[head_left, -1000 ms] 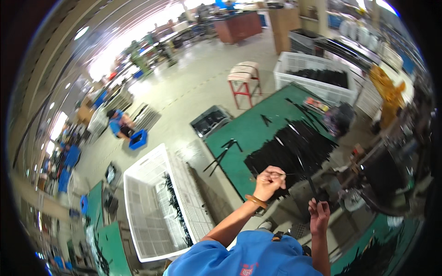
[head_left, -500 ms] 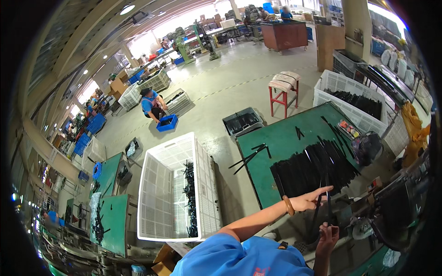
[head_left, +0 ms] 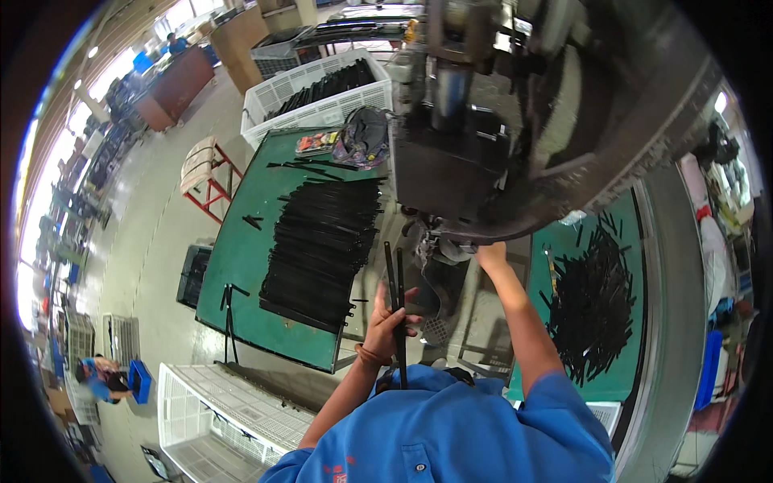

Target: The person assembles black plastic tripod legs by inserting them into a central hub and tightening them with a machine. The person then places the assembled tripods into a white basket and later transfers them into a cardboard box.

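My left hand [head_left: 389, 319] grips a long thin black strip [head_left: 395, 299] and holds it upright in front of my chest, just right of a large stack of the same black strips [head_left: 322, 245] on the green table [head_left: 241, 249]. My right hand [head_left: 491, 254] reaches up to the underside of a big dark machine [head_left: 475, 137]; its fingers are partly hidden there, and what they hold cannot be told. Both blue sleeves fill the lower edge.
A second green table [head_left: 555, 322] at my right carries a heap of short black pieces [head_left: 600, 302]. White crates stand behind the table [head_left: 322, 84] and at the lower left [head_left: 217, 419]. A red stool [head_left: 208, 173] and a crouching person [head_left: 97, 378] are on the floor.
The view has swung right, from the floor and crates to the machine. My left hand now holds a strip off the stack, and my right hand has risen to the machine.
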The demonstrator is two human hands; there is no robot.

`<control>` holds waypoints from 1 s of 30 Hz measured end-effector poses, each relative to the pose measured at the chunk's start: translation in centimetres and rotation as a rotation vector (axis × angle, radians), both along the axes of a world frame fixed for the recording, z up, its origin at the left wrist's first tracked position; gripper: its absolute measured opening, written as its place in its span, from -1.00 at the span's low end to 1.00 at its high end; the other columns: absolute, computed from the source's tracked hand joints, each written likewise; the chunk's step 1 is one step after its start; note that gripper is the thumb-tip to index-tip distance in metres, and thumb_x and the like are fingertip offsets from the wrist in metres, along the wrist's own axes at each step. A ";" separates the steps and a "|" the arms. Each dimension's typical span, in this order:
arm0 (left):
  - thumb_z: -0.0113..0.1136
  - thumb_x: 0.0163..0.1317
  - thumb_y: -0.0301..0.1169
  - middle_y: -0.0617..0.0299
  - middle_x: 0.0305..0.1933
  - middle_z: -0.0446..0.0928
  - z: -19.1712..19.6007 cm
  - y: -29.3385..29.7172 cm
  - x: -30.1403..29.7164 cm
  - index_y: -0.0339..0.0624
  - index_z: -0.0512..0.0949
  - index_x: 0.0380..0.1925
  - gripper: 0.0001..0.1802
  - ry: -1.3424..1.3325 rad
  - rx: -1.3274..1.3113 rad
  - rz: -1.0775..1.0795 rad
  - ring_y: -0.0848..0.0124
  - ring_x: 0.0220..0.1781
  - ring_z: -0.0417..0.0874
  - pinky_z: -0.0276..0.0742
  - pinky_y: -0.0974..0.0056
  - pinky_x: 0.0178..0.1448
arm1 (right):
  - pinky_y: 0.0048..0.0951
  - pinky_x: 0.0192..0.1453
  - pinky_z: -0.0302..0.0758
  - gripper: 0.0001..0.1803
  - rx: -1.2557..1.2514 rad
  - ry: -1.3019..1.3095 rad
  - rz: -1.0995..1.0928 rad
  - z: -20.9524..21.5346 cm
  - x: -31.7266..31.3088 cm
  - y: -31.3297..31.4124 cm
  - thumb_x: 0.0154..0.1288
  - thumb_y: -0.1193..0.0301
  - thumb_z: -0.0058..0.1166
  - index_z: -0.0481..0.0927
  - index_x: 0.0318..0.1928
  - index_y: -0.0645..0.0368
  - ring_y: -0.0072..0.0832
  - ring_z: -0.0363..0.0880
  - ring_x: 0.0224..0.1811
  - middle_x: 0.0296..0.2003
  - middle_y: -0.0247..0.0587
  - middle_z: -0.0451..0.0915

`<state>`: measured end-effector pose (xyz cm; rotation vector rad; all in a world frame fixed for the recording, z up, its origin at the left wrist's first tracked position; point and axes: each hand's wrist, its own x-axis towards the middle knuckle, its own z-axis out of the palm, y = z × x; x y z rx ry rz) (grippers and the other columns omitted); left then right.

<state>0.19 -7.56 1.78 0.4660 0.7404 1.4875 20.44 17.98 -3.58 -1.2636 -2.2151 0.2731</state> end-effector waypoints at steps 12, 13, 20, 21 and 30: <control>-0.01 0.40 -0.24 0.31 -0.30 0.52 3.9 5.5 -0.4 -0.07 0.48 0.02 -0.72 0.128 -0.214 -0.080 0.62 -0.53 0.34 0.21 0.51 -0.50 | -0.12 0.18 0.34 -0.57 -0.003 0.183 -0.129 -1.4 -4.5 2.1 0.17 0.29 0.01 0.51 0.03 0.21 0.05 0.39 0.14 0.09 0.04 0.48; -0.01 0.40 -0.24 0.31 -0.31 0.52 3.6 6.4 -0.4 -0.07 0.49 0.01 -0.72 0.100 -0.225 -0.098 0.62 -0.53 0.33 0.19 0.51 -0.52 | -0.12 0.18 0.33 -0.57 -0.027 0.193 -0.142 -1.4 -4.4 2.2 0.17 0.29 0.02 0.51 0.03 0.21 0.05 0.39 0.14 0.09 0.04 0.48; -0.04 0.42 -0.25 0.36 -0.29 0.46 3.8 9.5 0.0 -0.05 0.46 0.07 -0.70 -0.003 -0.220 -0.258 0.64 -0.54 0.26 0.13 0.51 -0.53 | -0.15 0.11 0.40 -0.61 0.045 0.364 -0.057 -1.1 -1.2 2.0 0.17 0.42 0.03 0.49 0.01 0.29 0.00 0.46 0.05 0.02 0.03 0.53; -0.04 0.42 -0.25 0.36 -0.29 0.46 3.7 9.7 0.0 -0.05 0.45 0.08 -0.70 -0.021 -0.217 -0.284 0.64 -0.54 0.26 0.13 0.52 -0.53 | -0.17 0.07 0.43 -0.64 0.100 0.402 0.002 -0.6 -0.9 1.8 0.17 0.47 0.03 0.48 0.00 0.31 -0.03 0.51 0.01 -0.01 0.02 0.55; 0.06 0.37 -0.25 0.32 -0.35 0.52 0.5 9.3 -0.2 -0.07 0.47 -0.21 -0.84 -0.003 -0.284 -0.214 0.59 -0.54 0.41 0.26 0.50 -0.58 | -0.49 -0.33 0.47 -0.78 -0.267 0.725 0.159 7.5 -7.3 -8.1 0.31 0.33 0.10 0.58 -0.25 0.26 -0.60 0.55 -0.38 -0.41 -0.34 0.61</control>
